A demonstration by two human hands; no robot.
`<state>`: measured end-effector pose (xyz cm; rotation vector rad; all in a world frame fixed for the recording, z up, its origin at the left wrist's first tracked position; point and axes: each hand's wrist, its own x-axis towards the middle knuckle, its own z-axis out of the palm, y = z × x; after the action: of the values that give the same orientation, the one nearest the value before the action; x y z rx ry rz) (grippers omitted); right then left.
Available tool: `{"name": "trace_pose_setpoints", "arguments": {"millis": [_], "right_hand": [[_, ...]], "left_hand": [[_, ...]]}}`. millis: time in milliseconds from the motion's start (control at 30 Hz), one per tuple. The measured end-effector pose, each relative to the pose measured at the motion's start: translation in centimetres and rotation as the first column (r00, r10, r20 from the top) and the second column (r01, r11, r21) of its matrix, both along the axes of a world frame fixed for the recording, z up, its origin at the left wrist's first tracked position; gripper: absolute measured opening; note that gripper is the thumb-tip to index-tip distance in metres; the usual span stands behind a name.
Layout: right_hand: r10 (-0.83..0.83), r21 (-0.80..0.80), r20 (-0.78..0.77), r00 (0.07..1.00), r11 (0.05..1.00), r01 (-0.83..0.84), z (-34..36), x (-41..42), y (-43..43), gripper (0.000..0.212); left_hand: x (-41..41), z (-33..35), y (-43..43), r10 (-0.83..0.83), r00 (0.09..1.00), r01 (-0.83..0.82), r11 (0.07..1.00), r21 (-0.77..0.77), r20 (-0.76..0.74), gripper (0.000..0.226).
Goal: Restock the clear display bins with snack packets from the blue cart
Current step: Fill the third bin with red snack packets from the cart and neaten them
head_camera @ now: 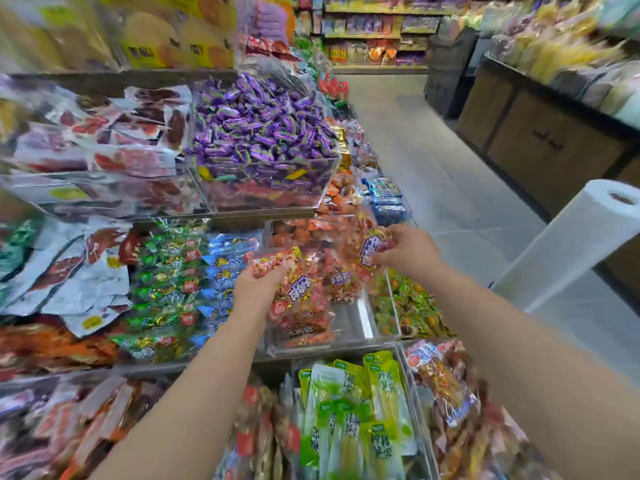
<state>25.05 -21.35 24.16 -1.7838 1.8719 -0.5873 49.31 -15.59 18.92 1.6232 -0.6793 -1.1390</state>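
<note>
Step in hand: You are at the placing step, I judge. Both hands are over the clear bin on the middle tier of the display shelf, not at the cart.
Left hand: Your left hand grasps a bunch of red snack packets above the bin's left edge, with the fingers curled round them.
Right hand: Your right hand pinches one more red packet with a blue label above the bin's far right corner.
Task's thing: A red pile already lies in the left part of the bin; its right front corner shows the bare clear bottom. The blue cart is not in view.
Next move: It calls for lowering both hands inside the walls and letting go over the bare right side, so that nothing slides over the wall into the neighbouring green sweets.
Surface: The shelf has tiers of clear bins. Purple candies fill the bin above, green and blue packets lie at the left, and long green packs stand in the tier below.
Room: It is a shop aisle with a grey tiled floor, a dark wooden counter opposite, a white roll at the right and more shelves at the far end. The picture's edges are blurred.
</note>
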Motion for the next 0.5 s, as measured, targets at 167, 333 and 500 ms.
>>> {"name": "trace_pose_setpoints", "arguments": {"millis": [167,333,500], "right_hand": [[0.117,0.126,-0.298,0.947,0.989,-0.083,-1.2,2.0,-2.1,0.024],[0.424,0.318,-0.539,0.728,0.903,-0.290,-4.5,4.0,-3.3,0.011],[0.555,0.432,-0.574,0.603,0.830,-0.352,-8.9,5.5,-5.2,0.027]], "left_hand": [[0.9,-0.9,-1.3,-0.045,0.999,0.045,0.999,0.023,-0.023,0.045],[1.5,-2.0,-2.5,-0.120,0.991,0.119,0.993,0.021,0.064,0.032],[1.5,-3.1,-3.8,-0.264,0.929,0.261,0.964,0.048,0.258,0.044]]}}
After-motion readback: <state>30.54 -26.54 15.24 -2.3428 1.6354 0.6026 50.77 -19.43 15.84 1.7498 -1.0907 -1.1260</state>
